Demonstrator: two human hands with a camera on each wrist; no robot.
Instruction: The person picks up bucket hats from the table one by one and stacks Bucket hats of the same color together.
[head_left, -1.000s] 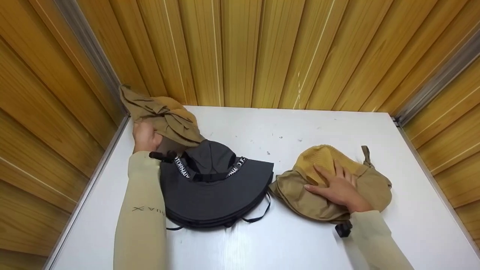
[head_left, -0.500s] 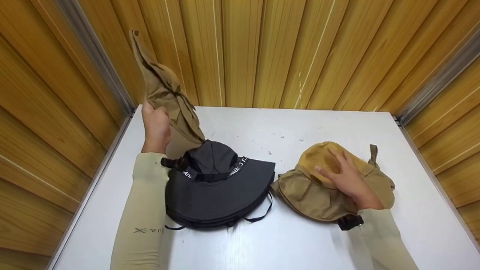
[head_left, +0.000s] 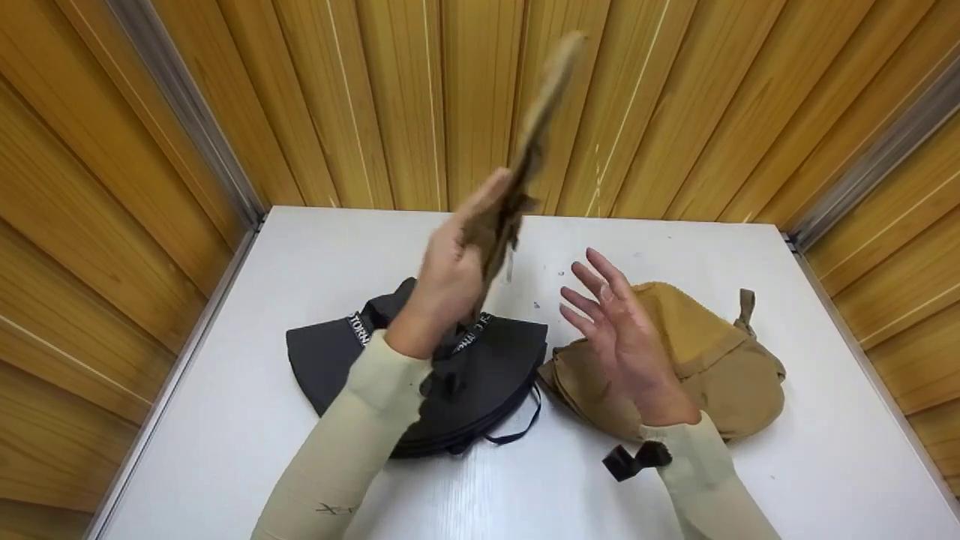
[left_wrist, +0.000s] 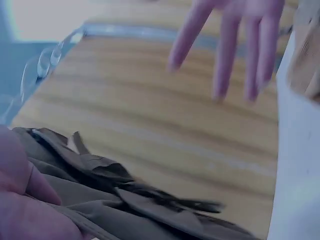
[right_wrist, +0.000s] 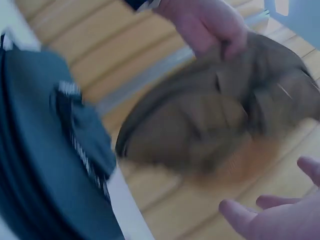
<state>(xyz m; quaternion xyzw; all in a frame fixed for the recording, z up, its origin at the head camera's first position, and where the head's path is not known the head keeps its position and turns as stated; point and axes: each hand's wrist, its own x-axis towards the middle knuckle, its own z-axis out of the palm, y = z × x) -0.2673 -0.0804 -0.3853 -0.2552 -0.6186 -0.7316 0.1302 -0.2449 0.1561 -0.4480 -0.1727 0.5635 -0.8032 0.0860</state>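
My left hand (head_left: 446,274) grips a brown sun hat (head_left: 529,142) by its brim and holds it on edge above the table, blurred by motion. In the right wrist view that hat (right_wrist: 200,115) shows its folded brim and an orange-tan crown. Below the left forearm lies a stack of black wide-brimmed hats (head_left: 495,360) with a lettered band, partly covered by the arm. My right hand (head_left: 619,337) is raised with its fingers spread, holding nothing. Behind it, on the table, lies another brown hat (head_left: 739,382) with a yellow mesh crown.
A white table (head_left: 562,495) carries the hats. Wood-patterned panel walls (head_left: 480,97) stand at the back and both sides, with grey metal strips at the corners. A black cord (head_left: 525,431) trails from the black hats.
My left hand has lifted the brown hat from the left and swung it rightward over the black hats. My right hand has risen off the other brown hat and turned its palm left.
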